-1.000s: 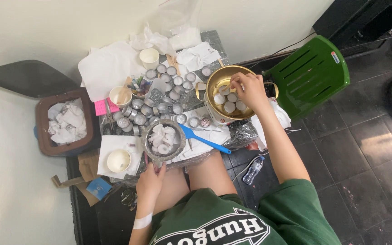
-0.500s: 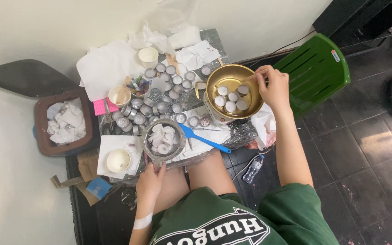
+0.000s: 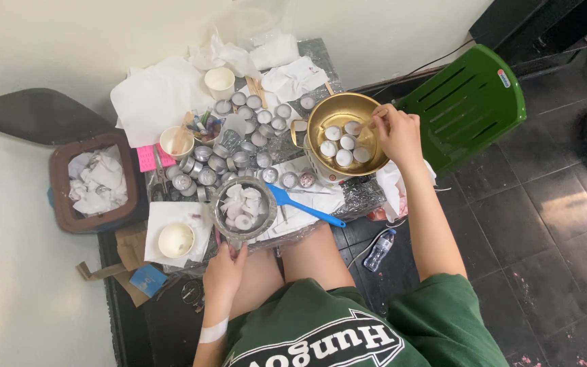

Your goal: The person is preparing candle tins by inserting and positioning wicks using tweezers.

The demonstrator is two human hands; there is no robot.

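Brass-coloured pot (image 3: 345, 130) sits at the table's right edge, where my right hand (image 3: 397, 133) has its fingers pinched on a tealight cup, so I'd lift it straight and slowly, my left hand (image 3: 224, 270) gripping the small pan (image 3: 242, 209).

Bright, even indoor light; soft shadows fall toward nine o'clock, mild glare on the brass pot (image 3: 345, 129), edges slightly bowed.
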